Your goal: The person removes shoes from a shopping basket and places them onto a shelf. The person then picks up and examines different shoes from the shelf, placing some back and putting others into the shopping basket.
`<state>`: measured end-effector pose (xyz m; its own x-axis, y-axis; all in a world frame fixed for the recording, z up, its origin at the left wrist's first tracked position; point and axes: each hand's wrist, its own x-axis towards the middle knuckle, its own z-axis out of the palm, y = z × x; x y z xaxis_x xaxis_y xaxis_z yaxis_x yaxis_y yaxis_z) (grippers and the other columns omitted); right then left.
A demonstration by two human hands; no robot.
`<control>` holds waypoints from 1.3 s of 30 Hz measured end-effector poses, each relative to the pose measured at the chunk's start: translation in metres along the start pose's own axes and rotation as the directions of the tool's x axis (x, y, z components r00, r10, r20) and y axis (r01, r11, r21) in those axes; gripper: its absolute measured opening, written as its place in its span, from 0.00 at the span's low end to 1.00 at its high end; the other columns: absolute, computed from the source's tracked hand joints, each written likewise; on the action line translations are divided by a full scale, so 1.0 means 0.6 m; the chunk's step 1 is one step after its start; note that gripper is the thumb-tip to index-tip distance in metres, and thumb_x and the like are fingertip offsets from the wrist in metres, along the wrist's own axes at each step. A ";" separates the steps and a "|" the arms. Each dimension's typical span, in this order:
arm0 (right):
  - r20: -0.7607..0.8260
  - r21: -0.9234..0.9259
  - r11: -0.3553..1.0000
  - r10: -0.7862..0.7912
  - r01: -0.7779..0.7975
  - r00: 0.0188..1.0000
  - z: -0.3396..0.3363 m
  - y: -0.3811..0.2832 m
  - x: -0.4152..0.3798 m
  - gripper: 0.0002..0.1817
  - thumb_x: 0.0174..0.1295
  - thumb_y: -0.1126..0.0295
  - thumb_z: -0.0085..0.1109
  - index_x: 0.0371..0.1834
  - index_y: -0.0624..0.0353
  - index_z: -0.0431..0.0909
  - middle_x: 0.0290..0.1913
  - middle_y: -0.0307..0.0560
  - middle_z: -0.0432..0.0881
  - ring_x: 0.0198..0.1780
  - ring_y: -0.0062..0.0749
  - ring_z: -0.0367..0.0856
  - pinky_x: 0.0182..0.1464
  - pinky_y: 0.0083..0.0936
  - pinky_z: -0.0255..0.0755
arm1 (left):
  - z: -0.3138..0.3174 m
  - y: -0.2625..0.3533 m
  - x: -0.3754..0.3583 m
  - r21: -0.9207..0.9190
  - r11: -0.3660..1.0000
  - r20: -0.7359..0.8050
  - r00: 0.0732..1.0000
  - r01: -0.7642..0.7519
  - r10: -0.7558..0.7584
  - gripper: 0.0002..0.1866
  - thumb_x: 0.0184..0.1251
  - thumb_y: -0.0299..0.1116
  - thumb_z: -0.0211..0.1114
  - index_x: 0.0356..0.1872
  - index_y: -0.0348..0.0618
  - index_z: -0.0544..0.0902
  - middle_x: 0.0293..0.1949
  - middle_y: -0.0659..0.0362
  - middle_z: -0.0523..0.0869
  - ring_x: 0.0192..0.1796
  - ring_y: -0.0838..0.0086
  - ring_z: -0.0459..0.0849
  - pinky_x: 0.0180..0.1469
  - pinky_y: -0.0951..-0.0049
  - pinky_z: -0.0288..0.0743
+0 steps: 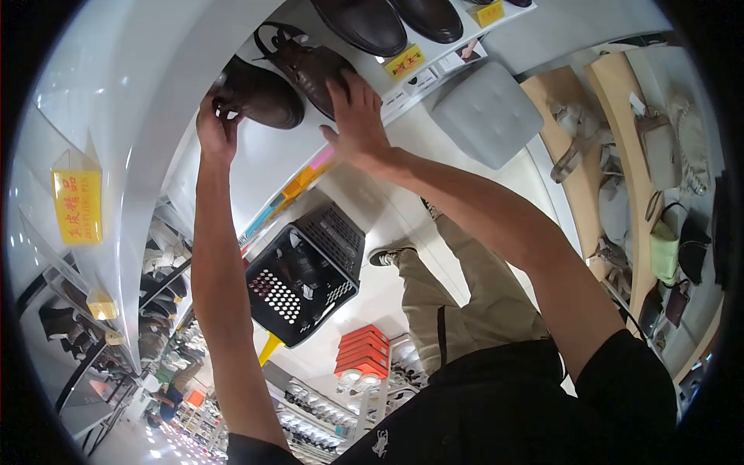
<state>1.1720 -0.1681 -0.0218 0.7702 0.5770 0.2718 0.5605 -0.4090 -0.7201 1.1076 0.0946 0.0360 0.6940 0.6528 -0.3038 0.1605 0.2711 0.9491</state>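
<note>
On the white display shelf (256, 159) two dark brown leather shoes sit side by side. My left hand (217, 128) is closed at the heel end of the nearer shoe (267, 97), with the fingers partly hidden at its opening. My right hand (360, 116) curls its fingers over the front of the other shoe (308, 68), which has a strap or lace at its far end; the thumb sticks out by the toe. More dark shoes (360, 23) stand farther along the shelf, behind a yellow sign (404, 62).
Below the shelf a black perforated basket (333, 283) on the floor contains dark shoes (298, 260). A grey cushioned stool (488, 112) stands at the right, before wooden racks (570, 147) of shoes and bags. Orange boxes (362, 350) are stacked behind me. At left hangs another yellow sign (77, 205).
</note>
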 end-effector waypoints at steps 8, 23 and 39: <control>0.002 0.061 0.998 0.034 -0.034 0.999 0.014 0.034 -0.008 0.50 0.53 0.65 0.75 0.76 0.64 0.54 0.71 0.69 0.58 0.71 0.65 0.60 0.70 0.56 0.60 | -0.012 -0.013 0.004 0.024 1.000 0.004 1.000 0.019 -0.019 0.19 0.74 0.53 0.56 0.52 0.50 0.77 0.46 0.59 0.78 0.53 0.68 0.75 0.59 0.55 0.72; -0.043 0.089 0.996 -0.017 0.021 0.999 0.026 0.043 -0.002 0.53 0.48 0.64 0.78 0.75 0.63 0.55 0.69 0.67 0.63 0.69 0.63 0.62 0.69 0.53 0.60 | 0.003 -0.047 -0.038 -0.096 0.994 -0.220 0.972 0.058 -0.078 0.37 0.74 0.65 0.51 0.68 0.42 0.70 0.65 0.49 0.72 0.72 0.58 0.68 0.71 0.45 0.64; 0.133 0.091 0.979 -0.194 0.183 0.972 -0.006 0.132 -0.114 0.49 0.55 0.62 0.76 0.74 0.69 0.56 0.68 0.63 0.65 0.69 0.56 0.65 0.74 0.45 0.58 | 0.092 -0.598 -0.943 0.534 0.675 -0.368 0.859 0.509 -0.356 0.20 0.71 0.44 0.61 0.49 0.36 0.85 0.40 0.52 0.89 0.42 0.63 0.87 0.48 0.65 0.79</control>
<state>1.1645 -0.2424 -0.0952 0.5993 0.7342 0.3192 0.6619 -0.2301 -0.7134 0.6958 -0.4110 -0.1283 0.2806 0.7249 -0.6291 0.8362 0.1372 0.5310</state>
